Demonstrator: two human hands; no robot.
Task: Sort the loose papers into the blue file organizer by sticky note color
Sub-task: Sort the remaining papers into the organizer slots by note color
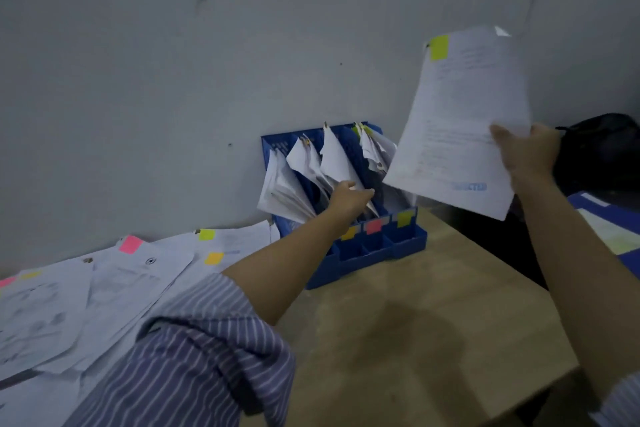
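While the right hand holds a sheet raised above the worktop, we note the thumb pressed on the sheet's face and the fingers curled behind its right edge, a firm grip. A yellow-green note sits at the sheet's top left corner. The sheet hangs tilted, just right of and above the organizer, not touching it that we can see.

We find the left hand reaching into the organizer among the filed papers. Its fingers point into the slots and rest against the sheets; whether they pinch one we cannot tell. The striped sleeve is pushed up above the elbow.

We record the organizer standing against the wall at the worktop's back edge, its slots holding leaning papers. Three tabs mark its front: orange, pink and yellow-green, left to right.

We see loose papers spread on the left, overlapping, bearing pink, yellow-green and orange notes. A dark bag lies at the far right, with a blue folder below it.
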